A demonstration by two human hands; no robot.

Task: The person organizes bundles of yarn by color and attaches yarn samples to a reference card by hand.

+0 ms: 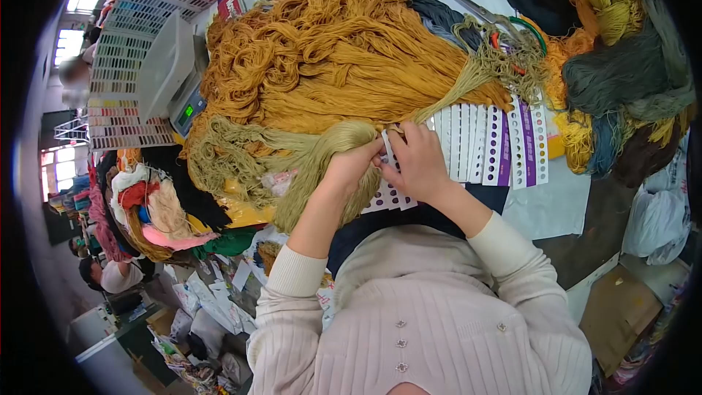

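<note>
Here the left hand point(351, 164) is closed around a bundle of olive-green yarn point(322, 153), while the right hand point(417, 161) pinches together on a few strands at the edge of a punched sample card point(391, 194). The card lies on the tabletop point(548, 197) directly under both hands, first in a row of similar cards point(490, 143) fanning to the right. To my eye, feeding strands through a hole goes best with the bundle kept taut and low, the strands separated cleanly from the hank, and the card kept flat. The big mustard yarn heap point(329, 51) and the scissors point(490, 18) lie beyond.
</note>
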